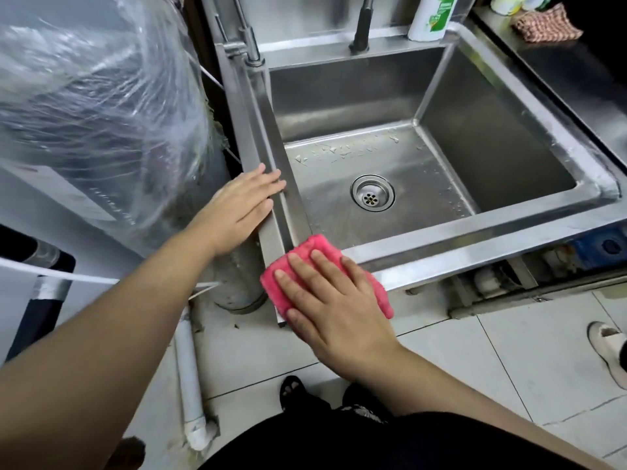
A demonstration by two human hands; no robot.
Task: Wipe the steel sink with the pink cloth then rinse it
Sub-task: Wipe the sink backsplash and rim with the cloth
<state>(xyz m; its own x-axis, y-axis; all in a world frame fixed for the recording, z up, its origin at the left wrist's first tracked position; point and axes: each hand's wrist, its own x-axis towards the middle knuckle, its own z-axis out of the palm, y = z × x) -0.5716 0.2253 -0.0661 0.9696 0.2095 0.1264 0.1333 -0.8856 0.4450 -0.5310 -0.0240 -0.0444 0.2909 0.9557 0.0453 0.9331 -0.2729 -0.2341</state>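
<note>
The steel sink (pixel 475 242) fills the upper right, with a round drain (pixel 372 192) in its wet basin and water drops near the back wall. A folded pink cloth (pixel 317 247) lies on the sink's front left corner. My right hand (pixel 325 300) presses flat on the cloth, fingers spread. My left hand (pixel 242 206) rests flat on the sink's left rim, fingers apart, holding nothing. Two taps stand at the back: a dark one (pixel 361 28) and a steel one (pixel 251 45).
A white and green bottle (pixel 431 16) stands on the back ledge. A checked cloth (pixel 546 23) lies on the dark counter at right. An appliance wrapped in clear plastic (pixel 95 106) stands left of the sink. A white pipe (pixel 190 378) lies on the tiled floor.
</note>
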